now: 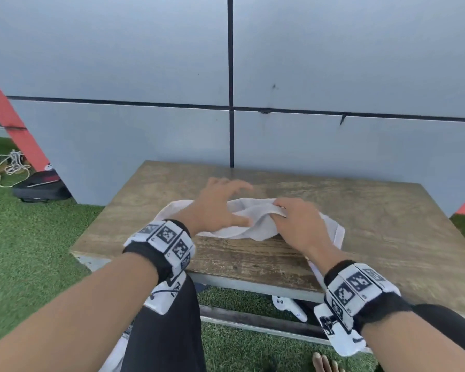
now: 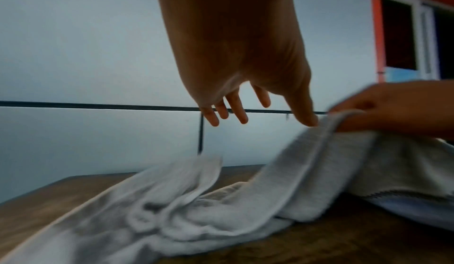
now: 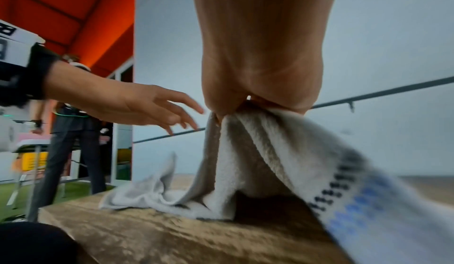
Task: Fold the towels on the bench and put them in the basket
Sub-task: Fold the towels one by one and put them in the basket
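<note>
Grey terry towel (image 1: 255, 224) lies rumpled on the wooden worktop (image 1: 373, 224), its edge pinched up by the right hand (image 1: 298, 224). The left hand (image 1: 218, 205) hovers beside it, fingers spread, holding nothing. A grey panelled wall (image 1: 333, 63) stands close behind; a black bag (image 1: 40, 187) lies on the artificial grass (image 1: 24, 237).

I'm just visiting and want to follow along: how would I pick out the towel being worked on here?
Find the wooden bench standing against the grey panelled wall. On its top lies a crumpled pale grey towel, the only cloth there; the right hand pinches a raised fold of it while the left hand hovers open beside it. A blue stripe with dark stitching runs near one end.
</note>
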